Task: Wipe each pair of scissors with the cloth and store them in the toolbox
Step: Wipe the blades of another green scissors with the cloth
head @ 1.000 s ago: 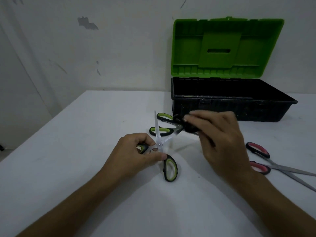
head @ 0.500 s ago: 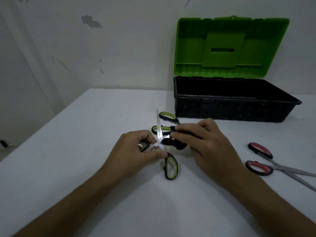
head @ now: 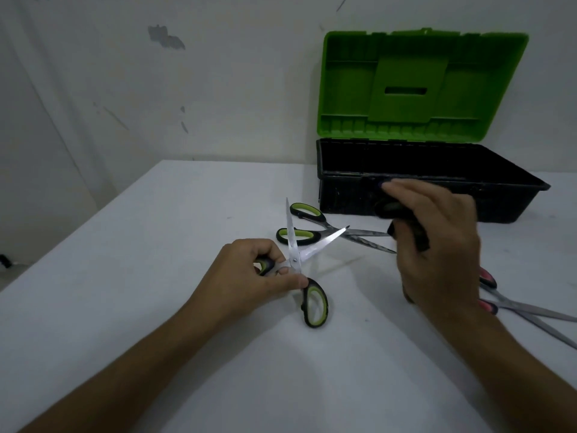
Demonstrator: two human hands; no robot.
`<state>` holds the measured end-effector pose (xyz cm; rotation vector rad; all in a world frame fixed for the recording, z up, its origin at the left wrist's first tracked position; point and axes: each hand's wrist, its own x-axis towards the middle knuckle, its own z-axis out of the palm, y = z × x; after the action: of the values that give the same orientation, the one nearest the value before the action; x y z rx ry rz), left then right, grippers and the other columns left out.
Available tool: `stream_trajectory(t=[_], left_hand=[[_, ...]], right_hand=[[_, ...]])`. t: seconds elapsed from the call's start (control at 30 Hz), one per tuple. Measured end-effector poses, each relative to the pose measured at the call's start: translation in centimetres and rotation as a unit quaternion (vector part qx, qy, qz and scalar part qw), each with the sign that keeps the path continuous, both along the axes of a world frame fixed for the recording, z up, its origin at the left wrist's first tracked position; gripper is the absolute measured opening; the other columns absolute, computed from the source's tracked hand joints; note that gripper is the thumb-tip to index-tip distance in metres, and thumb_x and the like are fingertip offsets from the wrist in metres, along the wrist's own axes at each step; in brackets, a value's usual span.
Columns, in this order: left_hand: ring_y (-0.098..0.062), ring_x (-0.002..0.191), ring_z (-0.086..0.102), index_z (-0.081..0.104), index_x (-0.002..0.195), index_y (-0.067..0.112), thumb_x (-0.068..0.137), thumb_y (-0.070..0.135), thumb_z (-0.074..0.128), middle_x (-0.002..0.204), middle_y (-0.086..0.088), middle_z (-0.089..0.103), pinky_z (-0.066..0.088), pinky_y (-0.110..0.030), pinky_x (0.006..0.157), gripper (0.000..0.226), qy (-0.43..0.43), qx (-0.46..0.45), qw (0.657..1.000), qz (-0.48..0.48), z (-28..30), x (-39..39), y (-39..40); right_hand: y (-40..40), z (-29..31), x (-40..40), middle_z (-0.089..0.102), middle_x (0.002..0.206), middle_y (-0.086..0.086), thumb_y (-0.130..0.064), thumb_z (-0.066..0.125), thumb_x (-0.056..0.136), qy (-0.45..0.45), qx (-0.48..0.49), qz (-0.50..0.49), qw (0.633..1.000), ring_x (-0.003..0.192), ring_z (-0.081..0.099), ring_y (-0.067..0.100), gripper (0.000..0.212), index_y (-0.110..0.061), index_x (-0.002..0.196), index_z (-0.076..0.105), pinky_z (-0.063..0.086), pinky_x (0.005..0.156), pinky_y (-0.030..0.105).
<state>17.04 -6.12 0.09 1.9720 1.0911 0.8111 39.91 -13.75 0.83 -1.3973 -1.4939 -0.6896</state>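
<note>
looked like a bare workroom: scuffed white wall (head: 156,89) behind the white table (head: 125,245), open toolbox (head: 421,170) against it.

— Is it bright here?
— No, it is dim and a bit grey. The right hand (head: 437,245) looks blurry.
— Any shine?
— Yes, the scissor blades (head: 307,248) glint. Soft shadows lie on the bench (head: 125,276).

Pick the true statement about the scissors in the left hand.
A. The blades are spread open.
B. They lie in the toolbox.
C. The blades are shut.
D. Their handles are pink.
A: the scissors pinched by the left hand near the pivot show two blades splayed apart in a V, with a green-and-black handle, above the table, outside the toolbox.
</note>
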Motion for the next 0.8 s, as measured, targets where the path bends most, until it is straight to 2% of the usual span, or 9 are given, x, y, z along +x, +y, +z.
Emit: stream_trajectory(t=[0.1, 0.17, 0.23, 0.33, 0.43, 0.5, 0.6, 0.7, 0.8], left_hand=[[-0.010, 0.048, 0.042, 0.068, 0.066, 0.021, 0.062, 0.048, 0.085, 0.060, -0.007, 0.060, 0.034, -0.025, 0.051, 0.032, 0.010, -0.001, 1.000, 0.009, -0.4, 0.0, 0.2], [-0.010, 0.047, 0.040, 0.067, 0.066, 0.021, 0.062, 0.047, 0.085, 0.055, -0.003, 0.055, 0.033, -0.025, 0.050, 0.032, 0.006, -0.002, 1.000, 0.006, -0.5, -0.1, 0.1], [-0.008, 0.044, 0.036, 0.065, 0.064, 0.021, 0.063, 0.043, 0.086, 0.050, 0.007, 0.048, 0.030, -0.019, 0.046, 0.030, 0.005, 0.013, 1.000, 0.000, -0.3, 0.0, 0.0], [-0.007, 0.045, 0.035, 0.065, 0.064, 0.022, 0.061, 0.041, 0.087, 0.051, 0.007, 0.048, 0.029, -0.019, 0.046, 0.029, 0.008, 0.048, 0.999, 0.000, -0.2, -0.2, 0.1], [-0.009, 0.047, 0.040, 0.065, 0.062, 0.021, 0.060, 0.039, 0.089, 0.054, 0.002, 0.055, 0.033, -0.023, 0.048, 0.030, -0.017, 0.044, 0.999, 0.005, -0.1, -0.5, 0.3], [-0.008, 0.046, 0.041, 0.065, 0.061, 0.021, 0.060, 0.039, 0.090, 0.054, 0.006, 0.057, 0.035, -0.021, 0.049, 0.030, -0.021, 0.031, 0.999, 0.006, 0.0, -0.4, 0.3], [-0.009, 0.048, 0.044, 0.067, 0.063, 0.019, 0.059, 0.042, 0.089, 0.057, 0.002, 0.063, 0.038, -0.023, 0.051, 0.031, -0.022, 0.015, 1.000, 0.011, 0.0, -0.1, 0.3], [-0.011, 0.050, 0.047, 0.069, 0.066, 0.020, 0.061, 0.044, 0.087, 0.065, -0.008, 0.067, 0.039, -0.028, 0.053, 0.031, -0.014, 0.012, 0.999, 0.027, -0.3, 0.0, 0.5], [-0.007, 0.045, 0.044, 0.067, 0.065, 0.016, 0.064, 0.040, 0.087, 0.058, -0.001, 0.063, 0.037, -0.021, 0.049, 0.031, -0.021, 0.016, 1.000, 0.013, -0.2, -0.1, 0.3]], right_hand=[[-0.3, 0.1, -0.2, 0.063, 0.119, 0.013, 0.004, 0.056, 0.092, -0.035, 0.029, 0.003, 0.999, 0.100, 0.054, 0.034, 0.031, 0.000, 0.121, 0.065, 0.032, 0.095, 0.020], [0.0, -0.4, -0.9, 0.064, 0.120, 0.010, -0.001, 0.056, 0.094, -0.089, -0.001, 0.071, 0.993, 0.096, 0.056, 0.034, 0.028, -0.001, 0.120, 0.066, 0.034, 0.094, 0.021], [0.5, -1.3, -1.8, 0.064, 0.124, 0.005, -0.005, 0.058, 0.093, -0.142, -0.080, 0.142, 0.976, 0.093, 0.056, 0.032, 0.031, -0.006, 0.123, 0.066, 0.039, 0.089, 0.024], [1.3, -2.5, -2.1, 0.063, 0.126, -0.003, -0.006, 0.057, 0.089, -0.189, -0.152, 0.167, 0.956, 0.091, 0.052, 0.027, 0.036, -0.015, 0.121, 0.068, 0.046, 0.077, 0.033], [1.6, -2.3, -1.0, 0.066, 0.123, -0.002, 0.004, 0.062, 0.084, -0.167, -0.138, 0.100, 0.971, 0.090, 0.048, 0.025, 0.038, -0.014, 0.116, 0.071, 0.043, 0.075, 0.028], [1.6, -2.0, 0.1, 0.067, 0.120, 0.001, 0.009, 0.066, 0.080, -0.123, -0.126, 0.035, 0.984, 0.090, 0.047, 0.027, 0.040, -0.010, 0.115, 0.071, 0.042, 0.076, 0.026], [0.9, -1.5, 0.9, 0.066, 0.118, 0.006, 0.009, 0.065, 0.085, -0.074, -0.069, -0.019, 0.995, 0.093, 0.048, 0.029, 0.038, -0.006, 0.120, 0.067, 0.035, 0.086, 0.014], [0.1, -0.6, -0.3, 0.064, 0.119, 0.009, 0.007, 0.061, 0.088, -0.062, -0.019, 0.008, 0.998, 0.096, 0.051, 0.030, 0.035, -0.004, 0.122, 0.065, 0.031, 0.092, 0.014], [0.1, -1.1, -2.2, 0.064, 0.121, 0.007, -0.004, 0.059, 0.090, -0.120, -0.079, 0.103, 0.984, 0.096, 0.052, 0.028, 0.033, -0.005, 0.122, 0.066, 0.034, 0.093, 0.016]])
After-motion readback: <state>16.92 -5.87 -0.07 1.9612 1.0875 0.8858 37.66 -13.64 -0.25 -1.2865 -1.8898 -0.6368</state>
